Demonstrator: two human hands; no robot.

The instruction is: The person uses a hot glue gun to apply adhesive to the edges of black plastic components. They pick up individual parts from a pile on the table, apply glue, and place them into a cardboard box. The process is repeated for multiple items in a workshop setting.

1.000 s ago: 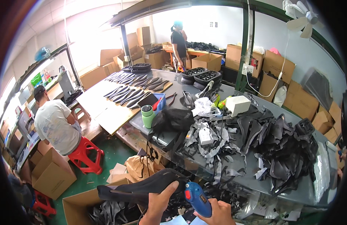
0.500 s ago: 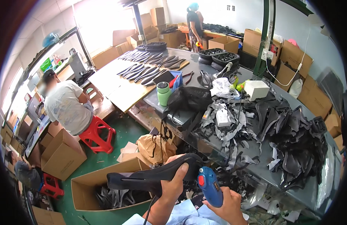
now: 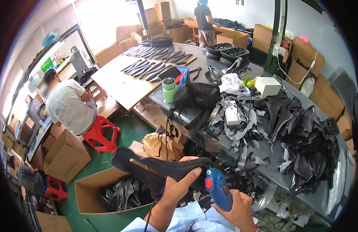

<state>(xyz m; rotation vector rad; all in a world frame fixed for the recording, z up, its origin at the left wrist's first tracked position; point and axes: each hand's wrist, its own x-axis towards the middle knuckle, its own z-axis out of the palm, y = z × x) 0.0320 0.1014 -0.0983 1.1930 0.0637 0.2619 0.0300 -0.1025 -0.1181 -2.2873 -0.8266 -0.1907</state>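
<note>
My left hand (image 3: 181, 185) grips a black bicycle saddle (image 3: 152, 164) with a long slot through its middle. The thumb lies on top, and the other fingers are mostly hidden beneath. My right hand (image 3: 237, 208) is wrapped round a blue handheld power tool (image 3: 219, 193) with a red button. The tool's head is right beside the saddle's right end; I cannot tell whether they touch. Below the saddle stands an open carton (image 3: 84, 193) holding several black saddle-shaped pieces (image 3: 123, 195).
A grey table (image 3: 240, 143) bears dark fabric scraps, a pile of black saddle covers (image 3: 302, 143), a black bag (image 3: 198, 94) and a green bottle (image 3: 169, 91). Slim black parts lie on a board (image 3: 132, 91). A person sits on a red stool (image 3: 101, 133) at left; another stands far back.
The saddle has turned in my left hand: its left end has risen and the slot shows wider. The tool stays beside its right end. The standing person has turned toward the back table.
</note>
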